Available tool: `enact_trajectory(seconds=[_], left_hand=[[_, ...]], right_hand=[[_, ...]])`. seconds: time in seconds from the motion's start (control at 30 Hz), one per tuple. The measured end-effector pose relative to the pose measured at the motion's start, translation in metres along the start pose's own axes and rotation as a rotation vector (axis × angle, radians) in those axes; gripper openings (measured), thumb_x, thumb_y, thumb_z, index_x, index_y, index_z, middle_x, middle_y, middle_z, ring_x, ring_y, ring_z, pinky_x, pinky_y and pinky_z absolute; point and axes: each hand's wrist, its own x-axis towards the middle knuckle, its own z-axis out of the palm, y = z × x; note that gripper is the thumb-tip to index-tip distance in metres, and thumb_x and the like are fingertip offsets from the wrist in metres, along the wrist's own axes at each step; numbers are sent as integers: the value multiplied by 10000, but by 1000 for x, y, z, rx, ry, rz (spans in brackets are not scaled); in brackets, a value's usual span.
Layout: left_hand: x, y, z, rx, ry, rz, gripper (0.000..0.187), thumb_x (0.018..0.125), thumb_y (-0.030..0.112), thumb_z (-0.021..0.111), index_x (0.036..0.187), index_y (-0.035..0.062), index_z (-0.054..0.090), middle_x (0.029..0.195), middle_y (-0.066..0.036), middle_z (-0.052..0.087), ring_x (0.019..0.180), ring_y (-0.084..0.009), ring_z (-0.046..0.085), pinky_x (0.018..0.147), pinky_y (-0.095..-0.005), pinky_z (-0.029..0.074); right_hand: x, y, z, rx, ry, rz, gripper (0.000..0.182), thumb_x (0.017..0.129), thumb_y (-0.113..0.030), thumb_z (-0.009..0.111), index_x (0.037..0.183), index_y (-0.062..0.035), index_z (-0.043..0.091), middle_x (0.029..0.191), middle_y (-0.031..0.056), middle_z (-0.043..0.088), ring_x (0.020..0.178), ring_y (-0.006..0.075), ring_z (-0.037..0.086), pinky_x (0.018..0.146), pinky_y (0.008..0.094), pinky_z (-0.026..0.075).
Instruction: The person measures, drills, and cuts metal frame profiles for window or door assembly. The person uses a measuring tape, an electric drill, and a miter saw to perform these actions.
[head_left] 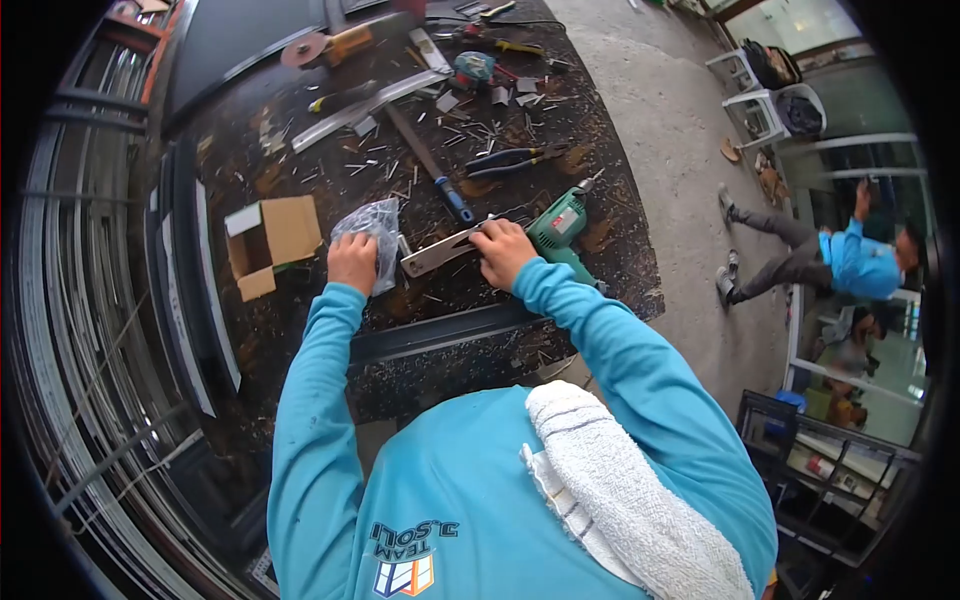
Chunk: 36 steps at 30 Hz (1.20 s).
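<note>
My left hand (353, 264) is closed on a crumpled clear plastic bag (384, 222); what the bag holds, if anything, I cannot make out. My right hand (503, 250) grips one end of a flat metal bar (432, 257), which points left toward the bag. Just right of that hand lies a green power drill (557, 222), its bit pointing away from me. A file with a blue handle (453, 200) rests beyond the bar. To the left of the bag stands an opened cardboard box (290, 228).
Pliers (508, 160), an angle grinder (340, 45), a metal strip (370, 108) and scattered metal offcuts lie on the dark worktable (625, 240). Long metal profiles (60, 300) fill the left side. A person in a blue shirt (865, 260) is at the right, near white chairs (755, 115).
</note>
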Motion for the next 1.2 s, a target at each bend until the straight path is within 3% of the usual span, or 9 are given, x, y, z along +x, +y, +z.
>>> enact_trajectory(seconds=[0.27, 0.47, 0.63, 0.77, 0.8, 0.9, 0.97, 1.07, 1.2], left_hand=[[9, 0, -13, 95, -186, 144, 71, 743, 148, 572, 755, 99, 621, 834, -57, 591, 869, -243, 566, 710, -383, 445], [0, -13, 10, -114, -56, 250, 309, 704, 116, 560, 1001, 82, 636, 1016, -117, 611, 929, -295, 553, 777, -406, 454], [6, 11, -14, -188, 46, 274, 169, 651, 122, 607, 809, 71, 637, 833, -89, 582, 851, -291, 556, 717, -424, 429], [-10, -12, 36, -186, -252, -86, 186, 670, 135, 679, 825, 52, 616, 903, -151, 609, 897, -359, 564, 760, -446, 449], [-11, -7, 29, -239, -141, -143, 217, 663, 141, 692, 839, 46, 608, 918, -167, 608, 893, -359, 574, 773, -432, 458], [-7, 6, -15, -363, -157, -137, 148, 685, 119, 669, 776, 45, 578, 842, -137, 600, 824, -352, 594, 689, -412, 489], [-7, 14, -30, -288, -169, -8, 147, 708, 149, 651, 762, 34, 576, 781, -133, 586, 758, -337, 597, 647, -421, 488], [-13, 9, -16, -315, -216, -47, 134, 761, 184, 603, 753, 51, 594, 776, -137, 594, 750, -347, 595, 653, -429, 483], [-13, 8, -31, -399, -397, -113, 154, 716, 170, 676, 771, 31, 641, 807, -153, 603, 769, -318, 617, 676, -406, 489]], right_hand=[[17, 28, 9, 68, -109, -141, 269, 652, -141, 675, 901, -82, 593, 964, 88, 532, 954, 287, 511, 811, 399, 424], [14, 28, -25, 573, 184, -126, 201, 552, -108, 655, 714, -50, 550, 797, 137, 525, 808, 339, 516, 704, 436, 428], [3, -2, -67, 1046, 282, -2, 190, 653, 42, 615, 772, -15, 479, 868, 124, 460, 772, 276, 515, 668, 351, 428], [-2, -14, -97, 1210, 239, -35, 153, 665, -18, 585, 753, -6, 460, 789, 93, 459, 710, 197, 497, 627, 310, 394], [-5, -15, -99, 1247, 275, -69, 141, 681, -35, 594, 760, -9, 480, 793, 72, 461, 707, 165, 477, 617, 297, 380], [-24, -28, -126, 1509, 13, 9, 236, 751, -141, 642, 892, 0, 515, 792, 38, 493, 745, 117, 477, 665, 294, 393], [-27, -40, -109, 1353, 223, -125, 296, 808, -169, 682, 1023, -10, 555, 816, 22, 554, 784, 92, 514, 699, 264, 414], [-38, -50, -100, 1846, -31, 184, 271, 835, -93, 666, 1078, -24, 570, 891, 7, 562, 830, 87, 522, 741, 254, 421], [-52, -48, -100, 1776, -201, 416, 226, 825, -120, 691, 1012, -39, 594, 820, -7, 581, 800, 78, 544, 722, 258, 446]])
